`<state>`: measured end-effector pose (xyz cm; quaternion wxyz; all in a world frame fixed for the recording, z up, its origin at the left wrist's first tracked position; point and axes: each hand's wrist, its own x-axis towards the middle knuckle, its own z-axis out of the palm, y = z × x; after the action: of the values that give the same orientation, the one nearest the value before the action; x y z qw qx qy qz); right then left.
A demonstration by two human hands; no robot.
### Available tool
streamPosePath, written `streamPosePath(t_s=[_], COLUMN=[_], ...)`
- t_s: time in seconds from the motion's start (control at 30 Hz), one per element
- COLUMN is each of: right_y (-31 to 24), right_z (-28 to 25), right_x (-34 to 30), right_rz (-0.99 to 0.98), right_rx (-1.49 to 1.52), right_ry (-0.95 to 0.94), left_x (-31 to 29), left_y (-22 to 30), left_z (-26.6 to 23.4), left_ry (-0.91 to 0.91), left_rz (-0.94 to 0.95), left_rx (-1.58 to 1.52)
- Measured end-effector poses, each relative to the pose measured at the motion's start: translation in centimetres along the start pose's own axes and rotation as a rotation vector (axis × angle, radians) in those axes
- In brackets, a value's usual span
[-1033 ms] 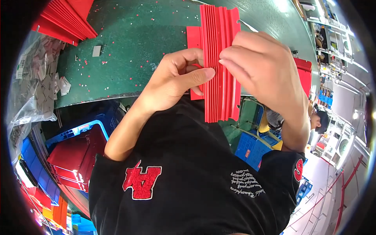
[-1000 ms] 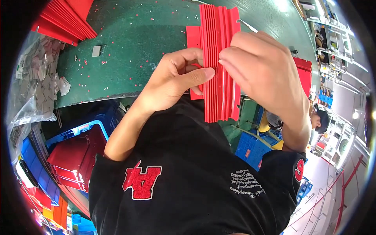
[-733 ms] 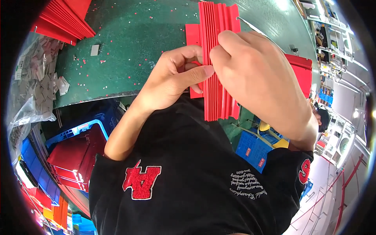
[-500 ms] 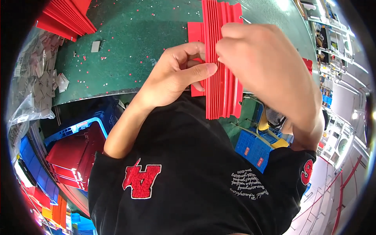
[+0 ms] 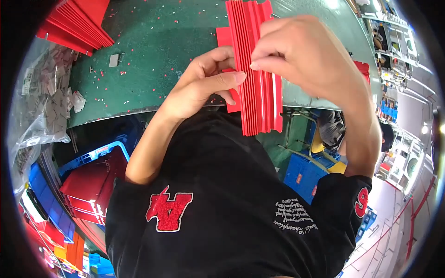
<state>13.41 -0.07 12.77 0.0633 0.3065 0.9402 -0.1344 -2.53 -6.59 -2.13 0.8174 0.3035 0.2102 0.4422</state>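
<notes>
A long red ribbed plastic piece (image 5: pixel 250 106) stands nearly lengthwise before my chest, its lower end over the table's near edge. My left hand (image 5: pixel 197 88) grips it from the left, with the thumb pressed on the ribbed face and the fingers partly behind. A flat red panel (image 5: pixel 224 35) shows beside it on the left. My right hand (image 5: pixel 308 55) is closed in a pinch at the ribs' right side. A tiny pale spot shows at its fingertips, too small to name.
More red ribbed pieces (image 5: pixel 81 25) lie at the far left of the green table (image 5: pixel 153 60). A small grey square (image 5: pixel 114 60) and scattered red and white bits lie there. Clear bags with grey pieces (image 5: pixel 44 92) are at left. Blue crates (image 5: pixel 301 178) stand below the table.
The red ribbed piece has shifted slightly left and tilted, with my left hand on it. My right hand has turned, bringing its pinched fingertips into sight against the ribs.
</notes>
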Motion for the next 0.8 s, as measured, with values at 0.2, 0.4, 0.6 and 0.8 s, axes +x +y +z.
streamPosePath(t_s=[0.2,0.4,0.6,0.8], right_y=[-0.6,0.1,-1.6,-2.5], right_z=[-2.1,1.7,6.1,8.3], right_x=[1.0,-4.0,-7.7,-8.8], right_rz=[0.109,0.58,0.461,0.483], right_rx=[0.107,0.447,0.631,0.751], right_ry=[-0.076,0.767,0.872,0.925], left_x=[0.2,-0.1,0.5,1.5], left_y=[-0.2,-0.8,-0.8,-0.7], left_z=[-0.8,-0.9,-0.7,-1.4], left_ry=[-0.045,-0.06,-0.09,-0.088], left_rz=[-0.036,0.014,-0.052,-0.12], left_rx=[0.051,0.044,-0.206,-0.176])
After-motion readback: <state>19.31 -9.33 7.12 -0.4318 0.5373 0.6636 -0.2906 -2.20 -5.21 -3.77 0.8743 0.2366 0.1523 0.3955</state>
